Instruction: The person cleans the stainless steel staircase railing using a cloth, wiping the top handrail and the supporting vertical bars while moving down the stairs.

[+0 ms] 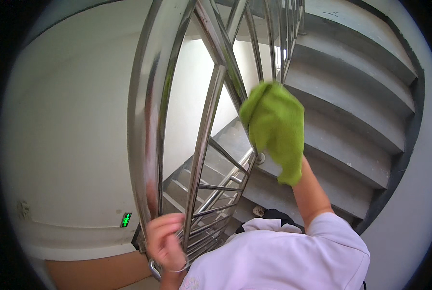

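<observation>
A green cloth hangs over my right hand, covering its fingers and palm; it is somewhat blurred and lies in front of the slanting metal bars, right of the railing's middle. My left hand is at the lower left, fingers curled, beside the lower part of the wide polished metal handrail. Whether it touches the rail cannot be told. A thin bracelet circles the left wrist. Between the hands stands a shiny metal baluster.
Grey concrete steps rise on the right beside a wall with a dark skirting. Through the railing, a lower flight of stairs shows. A lit green sign is on the left wall. My shoe shows at the bottom.
</observation>
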`<control>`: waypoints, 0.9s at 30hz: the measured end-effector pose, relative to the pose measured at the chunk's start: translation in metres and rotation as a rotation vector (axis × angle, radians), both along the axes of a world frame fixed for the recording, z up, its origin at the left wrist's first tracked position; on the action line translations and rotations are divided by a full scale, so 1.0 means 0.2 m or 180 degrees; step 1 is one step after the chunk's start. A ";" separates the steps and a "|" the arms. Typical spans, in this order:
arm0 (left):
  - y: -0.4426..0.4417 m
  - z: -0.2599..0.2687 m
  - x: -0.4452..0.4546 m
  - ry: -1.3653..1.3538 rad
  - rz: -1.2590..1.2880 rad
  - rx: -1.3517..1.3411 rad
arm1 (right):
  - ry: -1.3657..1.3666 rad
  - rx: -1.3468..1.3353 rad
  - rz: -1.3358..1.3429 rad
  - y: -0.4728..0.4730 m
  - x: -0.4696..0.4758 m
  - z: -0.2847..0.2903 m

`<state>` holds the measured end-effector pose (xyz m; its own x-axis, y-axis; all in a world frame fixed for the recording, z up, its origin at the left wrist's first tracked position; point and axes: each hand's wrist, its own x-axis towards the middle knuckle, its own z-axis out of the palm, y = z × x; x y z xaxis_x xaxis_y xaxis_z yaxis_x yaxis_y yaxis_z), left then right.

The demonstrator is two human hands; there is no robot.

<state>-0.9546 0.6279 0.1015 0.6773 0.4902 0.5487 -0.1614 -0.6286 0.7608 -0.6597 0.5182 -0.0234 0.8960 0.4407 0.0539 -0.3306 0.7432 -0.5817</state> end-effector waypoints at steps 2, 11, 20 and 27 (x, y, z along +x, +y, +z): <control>0.13 0.00 -0.07 -0.0606 0.0479 0.1325 | -0.0797 -0.0315 -0.0448 0.12 0.16 0.17; 0.25 -0.04 -0.05 0.1082 0.1526 0.1109 | -0.2558 -0.2469 -0.2633 0.51 0.18 -0.53; 0.19 -0.02 -0.04 0.1193 0.1623 0.1273 | -0.1490 -0.3178 -0.1435 0.40 0.15 -1.16; 0.21 -0.02 -0.04 0.1294 0.1682 0.1461 | -0.2431 -0.1349 -0.1766 0.44 0.27 -0.14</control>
